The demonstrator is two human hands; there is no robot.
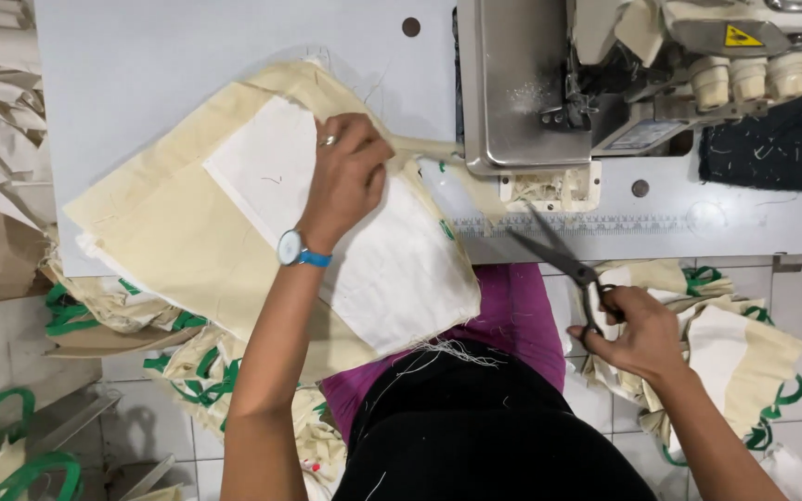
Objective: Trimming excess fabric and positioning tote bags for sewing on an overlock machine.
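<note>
My left hand (pixel 350 176), with a ring and a blue-strapped watch, presses and pinches a cream fabric bag piece (pixel 178 223) with a white panel (pixel 392 269) on the sewing table (pixel 141 56). A narrow strip of the fabric runs from my fingers toward the sewing machine (pixel 605 83). My right hand (pixel 638 329) grips black scissors (pixel 559 255), blades slightly apart and pointing up-left toward the table's front edge, to the right of the fabric.
Finished cream bags with green handles (pixel 735 343) pile on the tiled floor at right, and more lie at left (pixel 187 371). A dark cloth (pixel 772 148) lies on the table's right side. A ruler strip (pixel 587 224) runs along the table edge.
</note>
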